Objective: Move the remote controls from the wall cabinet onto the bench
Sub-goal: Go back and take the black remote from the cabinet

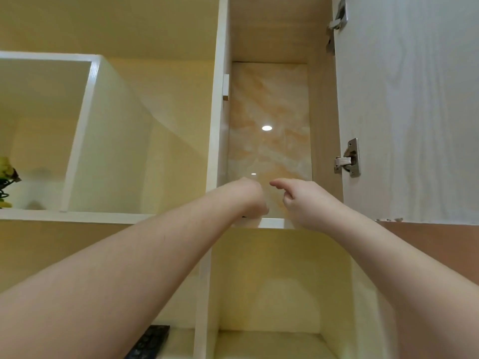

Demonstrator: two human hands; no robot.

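A black rectangular remote control with dark buttons (149, 342) lies on the pale lower shelf (178, 343) at the bottom of the view, partly hidden by the left forearm. Above it, both bare arms reach into the tall open compartment of the cream wall cabinet (216, 112). The left hand (250, 199) rests at the shelf's white front edge (272, 223) with fingers curled under — a small dark sliver shows beneath it, but whether its grip holds anything cannot be told. The right hand (302, 200) hovers just beside it, fingers loosely bent, grip holding nothing. The white wood-grain cabinet door (409, 107) stands open on metal hinges (350, 158) — marbled orange tile (269, 104) backs the compartment.
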